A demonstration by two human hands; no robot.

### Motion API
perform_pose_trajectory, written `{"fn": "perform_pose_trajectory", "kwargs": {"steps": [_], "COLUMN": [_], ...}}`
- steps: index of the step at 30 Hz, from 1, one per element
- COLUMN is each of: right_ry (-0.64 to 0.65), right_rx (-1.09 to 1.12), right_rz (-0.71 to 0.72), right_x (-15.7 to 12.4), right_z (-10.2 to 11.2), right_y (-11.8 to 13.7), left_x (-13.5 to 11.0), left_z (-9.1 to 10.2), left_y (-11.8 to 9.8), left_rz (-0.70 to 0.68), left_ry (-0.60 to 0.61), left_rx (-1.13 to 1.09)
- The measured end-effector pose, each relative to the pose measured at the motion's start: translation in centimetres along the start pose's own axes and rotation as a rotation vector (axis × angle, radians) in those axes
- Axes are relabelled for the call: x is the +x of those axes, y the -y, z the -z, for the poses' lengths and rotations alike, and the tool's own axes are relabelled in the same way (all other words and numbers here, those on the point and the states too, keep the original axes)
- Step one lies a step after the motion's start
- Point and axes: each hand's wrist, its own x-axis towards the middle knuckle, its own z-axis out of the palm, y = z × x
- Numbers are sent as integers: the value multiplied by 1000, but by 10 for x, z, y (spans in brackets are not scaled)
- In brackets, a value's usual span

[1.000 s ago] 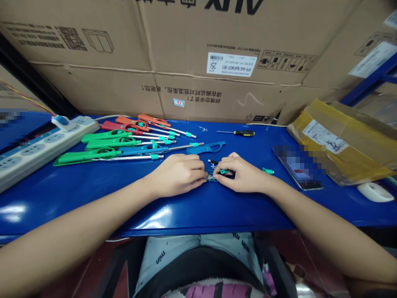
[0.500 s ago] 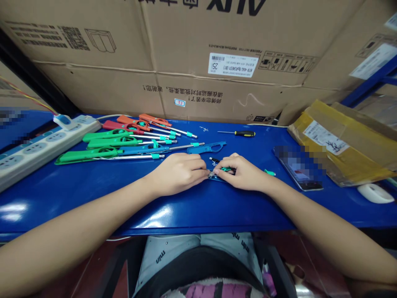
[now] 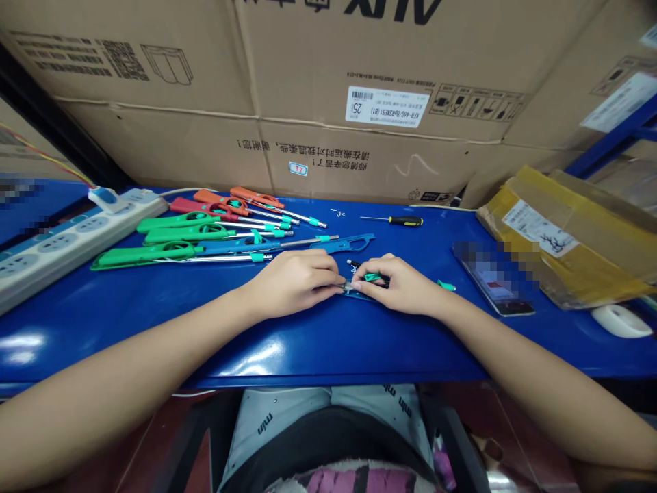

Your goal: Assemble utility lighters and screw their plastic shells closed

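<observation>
My left hand (image 3: 298, 281) and my right hand (image 3: 397, 284) meet on the blue table (image 3: 154, 308), fingers pinched on a small blue lighter half with metal and green parts (image 3: 354, 290) lying flat between them. Most of that piece is hidden under my fingers. A loose blue lighter shell (image 3: 343, 243) lies just behind my hands. To the left lies a row of long lighters, green (image 3: 154, 255), red and orange (image 3: 241, 198), with metal tubes and teal tips.
A small black-and-yellow screwdriver (image 3: 397, 220) lies at the back. A phone (image 3: 493, 277) and a taped parcel (image 3: 559, 233) sit on the right, a white mouse (image 3: 619, 320) beyond. A white power strip (image 3: 66, 243) runs along the left. Cardboard boxes (image 3: 333, 89) wall the back.
Both hands stay pinched on the same small piece; the fingers have shifted only slightly. Nothing else on the table has moved.
</observation>
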Motion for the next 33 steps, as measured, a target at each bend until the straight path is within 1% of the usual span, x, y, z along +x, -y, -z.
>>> {"fn": "perform_pose_trajectory", "kwargs": {"steps": [7,13,17,23,29,33], "right_ry": [1,-34,-39,-40,-45,-21], "right_rx": [-10,-17,-22,-11,-4,-18], "right_rz": [5,5,-16,-50,-63,-48], "right_x": [1,2,2,2,2,1], "right_z": [-4,-8,-9,-9,-11,-12], "right_y": [-1,-2,-2,1,3,5], "left_x": [0,2,2,3,3,2], "left_z": [4,6,7,12,16,17], "left_y": [2,2,2,3,5,5], "left_rz": [21,43,54,68,47,26], "left_ry": [20,55,65,117,113,144], "left_rx": [-15,-33,-56,-74,-106,-85]}}
